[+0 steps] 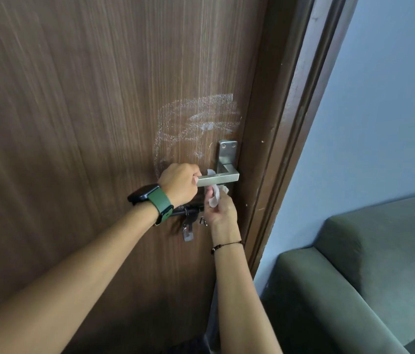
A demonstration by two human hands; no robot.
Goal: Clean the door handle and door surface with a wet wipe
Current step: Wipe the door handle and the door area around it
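A brown wooden door [86,111] fills most of the view, with a whitish chalky smear [196,123] above its handle. The steel lever handle [223,178] juts left from its plate [227,152]. My left hand [179,183], with a green-strapped watch on the wrist, grips the free end of the lever. Just below the lever, my right hand [220,209] pinches a crumpled white wet wipe [214,194]. The wipe runs up behind the lever and touches its underside.
A bunch of keys [188,223] hangs from the lock below the handle. The dark door frame [285,139] runs down the right side, beside a pale blue wall [380,123]. A green sofa [367,277] stands at the lower right.
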